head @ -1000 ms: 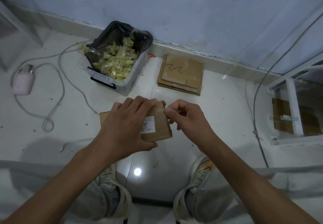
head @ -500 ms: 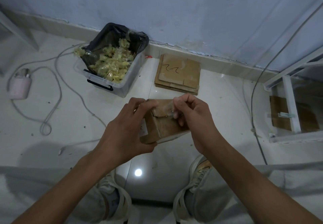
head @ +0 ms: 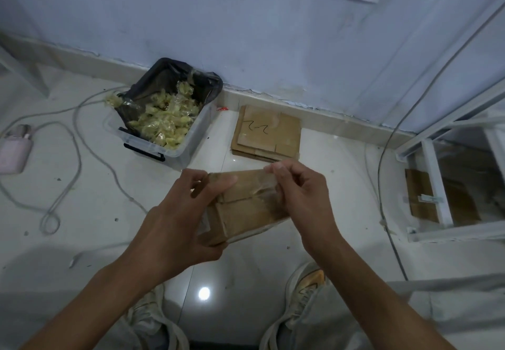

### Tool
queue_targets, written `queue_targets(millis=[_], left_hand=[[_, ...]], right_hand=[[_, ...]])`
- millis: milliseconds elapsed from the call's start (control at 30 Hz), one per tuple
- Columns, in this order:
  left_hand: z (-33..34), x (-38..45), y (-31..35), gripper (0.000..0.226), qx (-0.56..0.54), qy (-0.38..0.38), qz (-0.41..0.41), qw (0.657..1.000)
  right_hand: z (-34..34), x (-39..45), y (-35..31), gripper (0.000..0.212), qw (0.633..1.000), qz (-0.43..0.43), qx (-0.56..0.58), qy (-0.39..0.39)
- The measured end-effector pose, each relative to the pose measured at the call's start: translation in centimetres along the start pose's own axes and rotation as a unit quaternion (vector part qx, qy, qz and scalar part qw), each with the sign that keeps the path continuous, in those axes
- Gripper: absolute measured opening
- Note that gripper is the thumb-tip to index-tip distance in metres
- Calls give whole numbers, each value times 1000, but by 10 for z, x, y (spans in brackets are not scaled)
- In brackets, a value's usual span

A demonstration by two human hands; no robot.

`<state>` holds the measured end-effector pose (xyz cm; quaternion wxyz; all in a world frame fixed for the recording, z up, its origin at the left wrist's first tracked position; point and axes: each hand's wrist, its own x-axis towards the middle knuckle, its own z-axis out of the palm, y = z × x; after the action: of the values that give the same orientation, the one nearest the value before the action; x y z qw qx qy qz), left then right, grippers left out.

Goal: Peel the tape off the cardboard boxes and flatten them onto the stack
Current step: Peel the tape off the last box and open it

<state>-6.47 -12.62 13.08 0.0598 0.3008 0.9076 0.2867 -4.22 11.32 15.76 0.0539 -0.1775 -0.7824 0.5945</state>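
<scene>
Head view: box (head: 246, 207) held over the floor between the knees, gripped by left hand (head: 180, 221) to steady it; tape (head: 266, 186) pinched by right hand (head: 303, 196) for peeling. Stack (head: 267, 134) by wall, bin (head: 166, 120) beside, within reach.

Materials and finishes, floor-level work area

Cardboard box (head: 246, 207): matt brown board under glossy clear tape (head: 266, 186). Flattened stack (head: 269, 134): matt cardboard. Bin (head: 191, 136): translucent smooth plastic, glossy black liner (head: 169, 76), crinkled shiny tape scraps (head: 164, 120). Floor (head: 95, 186): polished reflective tile. Wall (head: 246, 35): matt, scuffed paint.
</scene>
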Motion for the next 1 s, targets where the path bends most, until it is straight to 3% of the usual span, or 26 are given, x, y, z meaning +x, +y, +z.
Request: queue_targets(millis=[67, 167, 233, 267, 400, 533, 667, 767, 900, 1000], left_hand=[[0, 0, 0, 116, 19, -4, -3, 1000], [2, -2, 1, 113, 18, -11, -1, 1000], [2, -2, 1, 111, 8, -7, -2, 1000], [1, -2, 1, 110, 5, -1, -4, 1000], [-3, 0, 0, 108, 16, 7, 1, 1000], [-3, 2, 3, 109, 37, -9, 20, 999], [2, 0, 5, 113, 42, -6, 38, 998], [0, 0, 8, 113, 28, 21, 38, 999], [2, -1, 9, 113, 42, 24, 49, 998], [3, -1, 10, 114, 34, 28, 50, 998]], right_hand=[[1, -2, 0, 26, 992, 56, 106, -45], [-3, -1, -7, 33, 923, 171, 309, -153], [-8, 0, -10, 38, 882, 195, 383, -193], [-11, 1, -10, 38, 883, 184, 381, -201], [-14, 1, -13, 26, 977, 25, 116, -176], [-5, -4, -15, 35, 984, 11, -23, -179], [1, -4, -9, 32, 965, -42, -231, -114], [3, -2, -5, 34, 966, -36, -242, -88], [6, -6, 2, 19, 962, -39, -222, -157], [-1, 0, 0, 20, 962, -81, -208, -160]])
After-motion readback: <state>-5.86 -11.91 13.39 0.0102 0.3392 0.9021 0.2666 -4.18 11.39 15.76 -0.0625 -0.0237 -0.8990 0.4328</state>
